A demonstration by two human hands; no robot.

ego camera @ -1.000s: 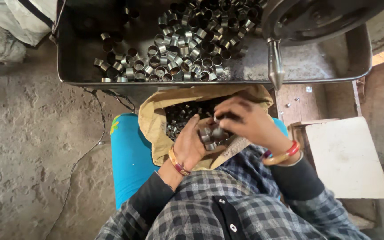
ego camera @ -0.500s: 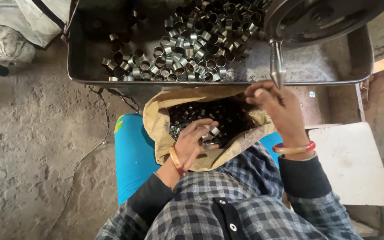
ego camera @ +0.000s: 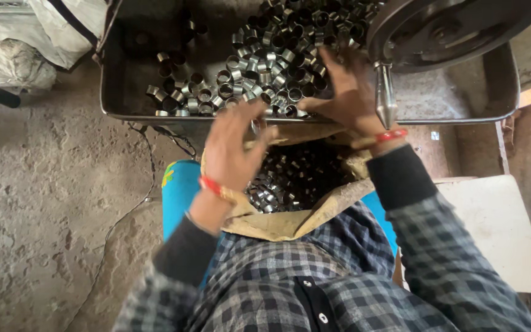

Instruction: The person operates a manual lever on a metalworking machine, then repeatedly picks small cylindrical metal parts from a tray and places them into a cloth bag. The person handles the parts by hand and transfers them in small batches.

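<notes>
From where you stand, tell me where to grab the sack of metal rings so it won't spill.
Take the tan sack by its rolled rim at the near edge, where the cloth folds outward over the lap. Come from below and the sides with both hands, since its mouth gapes upward, full of loose rings. The left hand hovers over the left rim; the right hand is over the tray.

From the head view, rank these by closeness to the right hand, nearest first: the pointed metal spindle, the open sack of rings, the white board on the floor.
From the right hand:
1. Pointed metal spindle, just right of the wrist.
2. Open sack of rings, directly below, in the lap.
3. White board, lower right on the floor.
</notes>
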